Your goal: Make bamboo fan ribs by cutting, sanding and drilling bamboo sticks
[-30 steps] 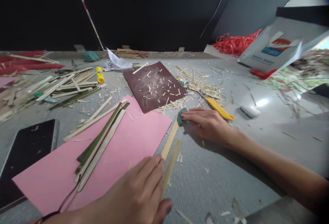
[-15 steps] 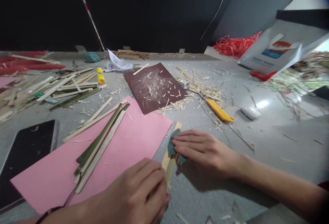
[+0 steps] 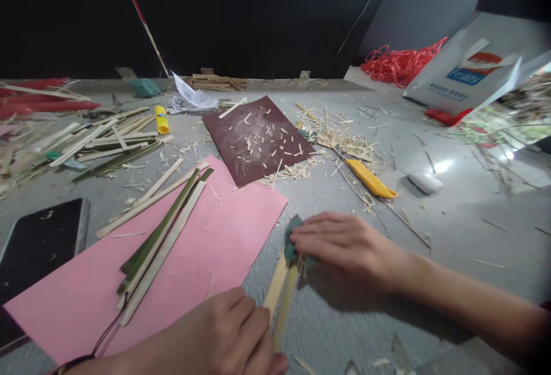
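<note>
My left hand (image 3: 235, 335) is closed round the near ends of two pale bamboo strips (image 3: 282, 297) at the bottom middle. The strips run forward and meet under a folded green piece of what looks like sandpaper (image 3: 294, 236). Over that piece lies my right hand (image 3: 340, 246), its fingers together and pressing it onto the strips. The strips' far ends are hidden beneath it. Left of my hands, a pink sheet (image 3: 232, 220) bears several green and pale bamboo strips (image 3: 172, 237).
A brown sheet (image 3: 253, 134) strewn with shavings lies ahead. A yellow utility knife (image 3: 370, 178) and a white mouse-like object (image 3: 425, 182) are at right. A phone (image 3: 41, 248), a glue stick (image 3: 161, 120) and heaped strips (image 3: 99, 139) lie left. A white bag (image 3: 456, 85) stands at far right.
My left hand has moved down and left, drawing the bamboo strips toward me under the green sandpaper. Their far tips no longer show beyond it. My right hand has hardly moved.
</note>
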`<move>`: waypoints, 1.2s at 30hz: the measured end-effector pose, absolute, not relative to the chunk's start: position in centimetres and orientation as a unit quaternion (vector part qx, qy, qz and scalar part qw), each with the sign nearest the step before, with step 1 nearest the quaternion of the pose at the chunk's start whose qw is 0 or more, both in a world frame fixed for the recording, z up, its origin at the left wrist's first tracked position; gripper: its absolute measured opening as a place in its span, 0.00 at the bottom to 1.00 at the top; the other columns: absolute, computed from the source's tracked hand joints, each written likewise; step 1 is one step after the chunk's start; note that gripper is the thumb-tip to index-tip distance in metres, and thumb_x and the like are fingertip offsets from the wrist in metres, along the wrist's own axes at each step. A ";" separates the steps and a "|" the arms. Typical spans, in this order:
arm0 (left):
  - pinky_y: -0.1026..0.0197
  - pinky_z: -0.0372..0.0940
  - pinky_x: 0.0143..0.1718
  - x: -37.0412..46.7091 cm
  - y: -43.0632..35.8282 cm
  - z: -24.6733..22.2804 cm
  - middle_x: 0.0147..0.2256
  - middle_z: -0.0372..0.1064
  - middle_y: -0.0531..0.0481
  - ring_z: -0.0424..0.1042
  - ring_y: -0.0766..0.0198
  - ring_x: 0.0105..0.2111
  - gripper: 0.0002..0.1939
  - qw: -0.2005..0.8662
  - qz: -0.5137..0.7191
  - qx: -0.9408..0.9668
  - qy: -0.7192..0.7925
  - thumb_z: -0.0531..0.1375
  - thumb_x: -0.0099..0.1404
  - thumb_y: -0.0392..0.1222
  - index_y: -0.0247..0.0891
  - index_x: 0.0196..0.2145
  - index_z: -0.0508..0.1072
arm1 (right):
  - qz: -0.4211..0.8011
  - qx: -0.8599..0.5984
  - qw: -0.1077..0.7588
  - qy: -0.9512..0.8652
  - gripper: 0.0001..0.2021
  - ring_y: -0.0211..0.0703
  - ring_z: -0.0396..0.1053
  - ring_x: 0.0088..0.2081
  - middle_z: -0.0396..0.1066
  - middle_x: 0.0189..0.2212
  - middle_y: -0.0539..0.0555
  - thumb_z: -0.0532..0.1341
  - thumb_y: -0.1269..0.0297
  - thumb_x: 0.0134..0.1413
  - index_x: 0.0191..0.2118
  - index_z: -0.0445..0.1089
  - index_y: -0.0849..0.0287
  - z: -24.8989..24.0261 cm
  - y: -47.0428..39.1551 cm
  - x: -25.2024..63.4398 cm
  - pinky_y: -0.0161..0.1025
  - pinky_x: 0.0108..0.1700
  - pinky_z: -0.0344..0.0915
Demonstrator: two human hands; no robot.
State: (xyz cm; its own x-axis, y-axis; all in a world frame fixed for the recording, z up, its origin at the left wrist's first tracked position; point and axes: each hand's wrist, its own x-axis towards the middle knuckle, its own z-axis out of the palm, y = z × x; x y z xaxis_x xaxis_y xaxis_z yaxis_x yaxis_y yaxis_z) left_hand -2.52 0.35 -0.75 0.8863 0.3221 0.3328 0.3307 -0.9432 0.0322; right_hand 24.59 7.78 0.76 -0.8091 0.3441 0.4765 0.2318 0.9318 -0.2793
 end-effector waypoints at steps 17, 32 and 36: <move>0.61 0.55 0.24 -2.8 -1.6 -4.3 0.23 0.67 0.53 0.60 0.67 0.18 0.19 0.157 -0.072 -0.969 -0.176 0.63 0.71 0.41 0.21 0.52 0.75 | 0.059 -0.131 0.271 -0.952 0.11 0.51 0.79 0.49 0.81 0.42 0.65 0.53 0.78 0.68 0.48 0.72 0.69 1.3 7.9 24.0 0.50 0.55 0.76; 0.59 0.47 0.19 -2.8 -1.6 -3.3 0.23 0.65 0.53 0.58 0.67 0.18 0.21 0.197 -0.058 -0.961 -0.182 0.68 0.67 0.44 0.26 0.52 0.77 | 0.016 -0.094 0.255 -0.962 0.14 0.54 0.78 0.48 0.80 0.39 0.67 0.50 0.75 0.72 0.44 0.73 0.73 1.7 7.0 23.2 0.51 0.56 0.75; 0.59 0.48 0.20 -2.9 -1.6 -2.9 0.23 0.64 0.54 0.58 0.66 0.18 0.22 0.191 -0.048 -0.962 -0.189 0.66 0.67 0.44 0.25 0.53 0.77 | 0.068 -0.088 0.261 -0.959 0.15 0.50 0.77 0.48 0.80 0.41 0.65 0.48 0.75 0.73 0.45 0.72 0.70 1.5 6.5 22.8 0.48 0.57 0.74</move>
State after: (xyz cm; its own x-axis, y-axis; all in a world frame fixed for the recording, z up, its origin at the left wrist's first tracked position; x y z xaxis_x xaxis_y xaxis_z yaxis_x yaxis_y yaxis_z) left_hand -2.92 -1.60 -2.93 0.9242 0.3449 0.1642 0.3815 -0.8558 -0.3494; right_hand 22.82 6.53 1.46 -0.8485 0.2043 0.4882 0.1335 0.9753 -0.1761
